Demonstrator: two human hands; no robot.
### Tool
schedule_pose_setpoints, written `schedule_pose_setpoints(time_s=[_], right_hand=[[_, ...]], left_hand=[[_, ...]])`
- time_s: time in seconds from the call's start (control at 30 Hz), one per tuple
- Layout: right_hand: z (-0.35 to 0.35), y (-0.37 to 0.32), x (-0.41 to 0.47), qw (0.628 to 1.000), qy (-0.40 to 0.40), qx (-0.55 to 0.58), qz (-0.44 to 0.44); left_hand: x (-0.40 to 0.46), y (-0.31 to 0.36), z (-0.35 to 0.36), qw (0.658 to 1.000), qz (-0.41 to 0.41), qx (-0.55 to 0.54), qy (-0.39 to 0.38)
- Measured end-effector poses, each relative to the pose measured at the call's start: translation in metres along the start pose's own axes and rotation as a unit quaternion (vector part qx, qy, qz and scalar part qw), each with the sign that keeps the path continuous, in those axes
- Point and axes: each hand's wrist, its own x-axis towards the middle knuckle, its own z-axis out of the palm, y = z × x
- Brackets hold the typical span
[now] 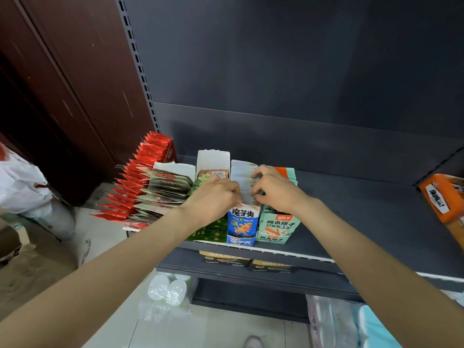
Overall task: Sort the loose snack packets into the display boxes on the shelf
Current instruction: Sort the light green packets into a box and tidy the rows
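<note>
Both hands working over the row of display boxes at the left end of the dark shelf [351, 209]. Left hand [213, 197] hovering over the green-packet box [211, 229], fingers [234, 190] curled in and touching the white packets [242, 175] standing in the blue display box [242, 228]; hard to tell if actually pinching one or just pressing on the stack. Right hand [275, 189] coming in from the other side, fingers bent and pinching at the top edges of the same white packets, right where blue box is meeting the mint-green display box [277, 228] beside it. Blue and mint boxes sitting touching each other at the shelf's front edge, blue one in the middle of the row. Further left, grey-and-red packets [163, 192] fanning out of a white box, and red packets [140, 177] leaning in a long row at the very end by the upright. Orange box [444, 197] sitting well apart at the right edge. Lower shelf showing black-and-gold boxes [226, 259], and a white plastic bag [22, 182] lying on the floor off to the left.
</note>
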Motion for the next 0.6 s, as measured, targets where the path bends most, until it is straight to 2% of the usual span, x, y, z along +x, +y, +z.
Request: schedule_pose_setpoints(time_s=[0.1,0.2,0.37,0.47,0.6], right_hand=[[0.001,-0.003,0.0,0.999,0.026,-0.024,-0.004],[0.0,0.0,0.0,1.0,0.023,-0.015,-0.005],[-0.002,0.008,-0.001,0.999,-0.021,0.026,0.004],[-0.001,0.01,-0.001,0.999,-0.037,0.013,0.006],[0.005,0.009,0.0,1.0,-0.017,0.002,0.008]], left_hand=[[0.009,0.006,-0.008,0.996,-0.056,0.002,-0.071],[0.018,0.011,-0.017,0.991,-0.082,0.005,-0.105],[0.024,0.01,-0.017,0.985,-0.068,-0.035,-0.155],[0.025,0.014,-0.014,0.986,-0.033,0.021,-0.163],[0.021,0.027,-0.008,0.983,-0.002,0.061,-0.173]])
